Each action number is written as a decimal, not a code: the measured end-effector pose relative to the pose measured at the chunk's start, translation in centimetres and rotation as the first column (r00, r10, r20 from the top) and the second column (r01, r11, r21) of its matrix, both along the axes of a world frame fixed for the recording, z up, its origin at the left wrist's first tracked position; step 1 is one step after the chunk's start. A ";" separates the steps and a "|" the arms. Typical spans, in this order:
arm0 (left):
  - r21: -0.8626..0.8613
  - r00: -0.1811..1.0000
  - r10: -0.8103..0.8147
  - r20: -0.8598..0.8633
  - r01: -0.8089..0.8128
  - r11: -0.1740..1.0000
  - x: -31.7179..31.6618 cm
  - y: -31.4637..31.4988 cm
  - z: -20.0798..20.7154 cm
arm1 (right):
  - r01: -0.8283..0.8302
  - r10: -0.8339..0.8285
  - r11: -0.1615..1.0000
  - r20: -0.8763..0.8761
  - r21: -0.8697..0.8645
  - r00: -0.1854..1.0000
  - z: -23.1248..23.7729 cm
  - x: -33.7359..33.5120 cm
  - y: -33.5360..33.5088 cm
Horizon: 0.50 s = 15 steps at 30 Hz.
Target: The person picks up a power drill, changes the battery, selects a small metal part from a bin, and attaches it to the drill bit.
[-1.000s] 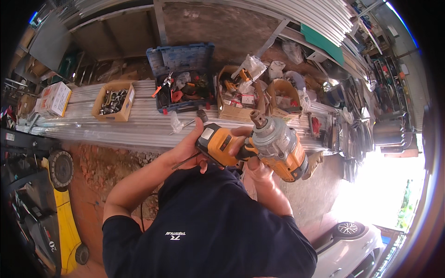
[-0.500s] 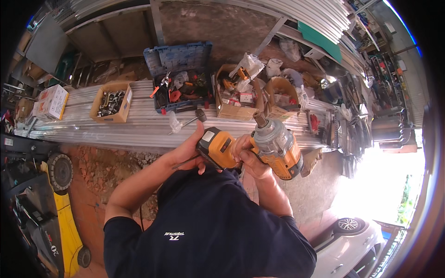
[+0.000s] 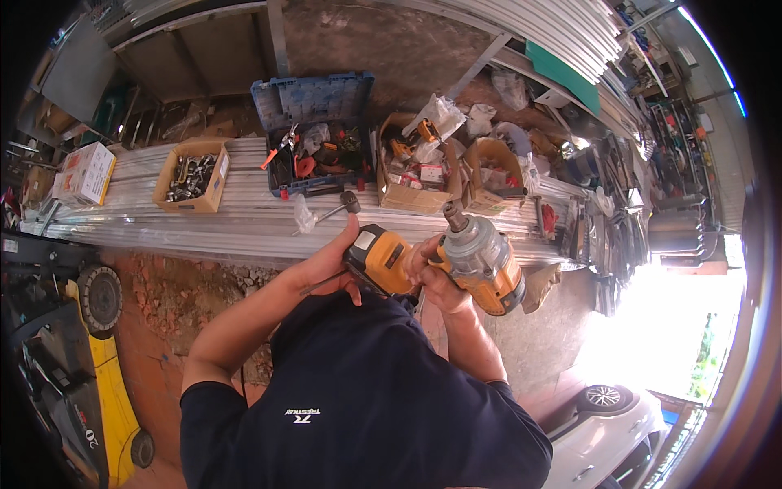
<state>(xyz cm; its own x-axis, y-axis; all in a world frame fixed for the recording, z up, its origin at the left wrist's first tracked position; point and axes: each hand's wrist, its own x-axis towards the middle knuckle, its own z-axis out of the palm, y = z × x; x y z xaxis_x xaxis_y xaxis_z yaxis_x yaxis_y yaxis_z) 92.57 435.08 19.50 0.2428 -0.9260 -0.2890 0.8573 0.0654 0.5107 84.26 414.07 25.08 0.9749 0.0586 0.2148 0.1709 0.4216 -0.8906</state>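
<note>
A yellow-and-black cordless impact wrench [image 3: 489,281] is held in front of my chest, its grey metal nose and square drive pointing up and away. My right hand [image 3: 436,281] is wrapped around its handle. At the other end, my left hand [image 3: 330,259] cups the battery base [image 3: 379,257], thumb stretched along its side. A thin dark rod [image 3: 324,283] sticks out beside the left fingers; whether they grip it cannot be made out. Just beyond the left thumb lies a black-headed tool [image 3: 349,202] with a metal shaft, near a clear plastic bag [image 3: 305,215].
Long metal profiles [image 3: 252,224] form the surface ahead. On them stand a carton of metal fittings [image 3: 213,191], an open blue toolbox [image 3: 314,85], a crammed cardboard box [image 3: 415,200] and a white-orange box [image 3: 85,175]. A yellow-and-black wheeled machine [image 3: 110,383] stands left; a white car [image 3: 611,436] lower right.
The view has shifted slightly. Both hands keep their places on the impact wrench, with hardly any movement against it.
</note>
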 end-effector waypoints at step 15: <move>-0.003 1.000 0.031 0.005 -0.031 1.000 1.0 0.6 -0.3 | 0.065 -0.054 0.991 0.099 -0.114 0.994 0.2 1.0 0.7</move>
<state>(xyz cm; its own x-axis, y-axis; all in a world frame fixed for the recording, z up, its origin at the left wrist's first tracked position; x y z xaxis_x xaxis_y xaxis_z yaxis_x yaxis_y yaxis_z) 93.59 435.70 19.24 0.2727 -0.9190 -0.2846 0.8523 0.0934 0.5147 85.30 414.80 25.30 0.9527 0.0310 0.3022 0.2793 0.3019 -0.9115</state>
